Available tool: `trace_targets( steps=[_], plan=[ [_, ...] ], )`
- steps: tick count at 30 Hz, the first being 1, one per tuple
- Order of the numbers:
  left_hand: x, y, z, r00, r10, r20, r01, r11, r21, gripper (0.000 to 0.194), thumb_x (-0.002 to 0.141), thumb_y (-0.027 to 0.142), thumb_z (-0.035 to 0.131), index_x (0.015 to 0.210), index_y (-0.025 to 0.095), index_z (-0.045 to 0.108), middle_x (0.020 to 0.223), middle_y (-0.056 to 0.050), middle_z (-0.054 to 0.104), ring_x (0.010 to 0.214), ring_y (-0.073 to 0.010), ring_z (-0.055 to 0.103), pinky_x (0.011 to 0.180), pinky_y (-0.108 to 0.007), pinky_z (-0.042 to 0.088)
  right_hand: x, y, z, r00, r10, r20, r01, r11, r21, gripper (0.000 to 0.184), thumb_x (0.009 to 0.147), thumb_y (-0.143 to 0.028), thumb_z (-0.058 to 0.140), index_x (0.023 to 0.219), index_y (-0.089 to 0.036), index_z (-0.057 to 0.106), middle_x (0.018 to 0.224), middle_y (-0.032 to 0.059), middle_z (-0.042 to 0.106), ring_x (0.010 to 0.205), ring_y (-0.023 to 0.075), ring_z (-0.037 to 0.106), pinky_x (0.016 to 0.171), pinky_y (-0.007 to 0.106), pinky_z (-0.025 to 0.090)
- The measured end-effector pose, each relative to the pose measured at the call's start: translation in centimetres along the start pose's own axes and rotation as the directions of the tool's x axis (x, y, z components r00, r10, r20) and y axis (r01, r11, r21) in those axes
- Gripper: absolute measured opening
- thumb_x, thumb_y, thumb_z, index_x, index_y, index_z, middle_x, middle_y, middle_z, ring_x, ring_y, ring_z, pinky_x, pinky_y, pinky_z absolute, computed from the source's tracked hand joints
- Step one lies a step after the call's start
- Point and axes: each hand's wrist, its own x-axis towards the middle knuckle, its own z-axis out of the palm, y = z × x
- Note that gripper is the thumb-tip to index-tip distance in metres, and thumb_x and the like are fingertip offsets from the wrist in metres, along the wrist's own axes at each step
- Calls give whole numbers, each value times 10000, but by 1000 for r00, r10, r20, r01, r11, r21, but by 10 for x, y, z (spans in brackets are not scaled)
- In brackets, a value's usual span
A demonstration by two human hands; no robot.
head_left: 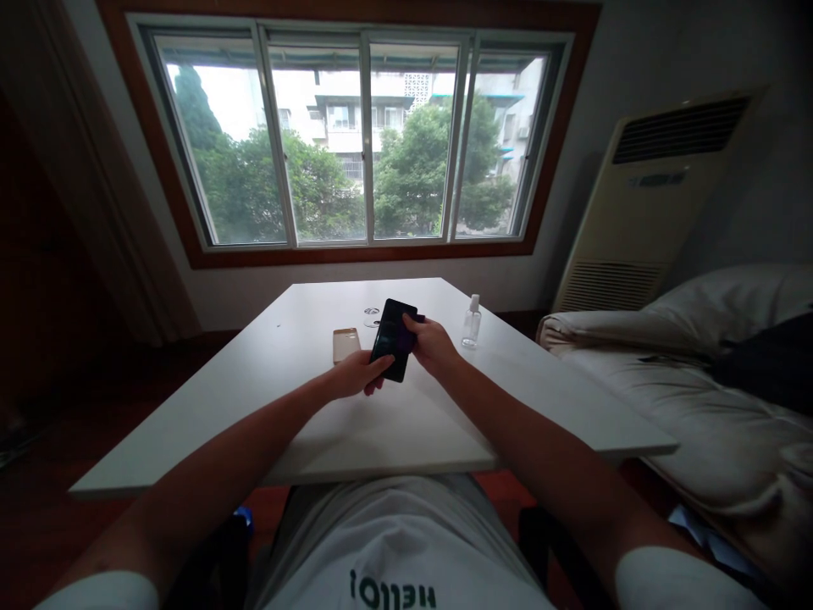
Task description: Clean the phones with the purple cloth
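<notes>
A black smartphone (395, 335) is held tilted above the white table, its dark screen facing me. My left hand (356, 374) grips its lower left side, thumb across the front and the other fingers behind. At the upper right edge, my right hand (433, 342) is closed on the phone, with the thumb on the screen side; something dark purple shows by its fingers, too small to make out. A tan, translucent phone case (346, 343) lies on the table just left of the phone. Behind the phone sits a small clear ring-like item (372, 312), partly hidden.
A clear bottle with a white cap (471, 322) stands on the white table (539, 407), right of my right hand. The table's near edge is close to my body. A sofa (666, 373) is at the right, and a window (365, 144) lies beyond the table.
</notes>
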Motion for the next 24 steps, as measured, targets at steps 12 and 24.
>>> trace_targets(
  steps=[12,24],
  plan=[
    [-14,11,-6,995,27,95,-26,999,-21,542,838,677,569,684,158,594,550,-22,594,439,-113,518,440,-225,369,12,-37,-18,992,-100,79,110,985,-134,273,786,-307,786,983,-149,684,946,92,736,921,253,704,820,373,594],
    [-3,15,-22,931,22,-366,-146,938,-316,583,837,709,571,720,139,605,547,-13,554,428,-109,508,391,-225,407,0,-32,-6,970,-218,111,244,859,-449,460,821,-555,707,1139,-223,705,1079,52,721,998,225,655,838,326,541]
  ],
)
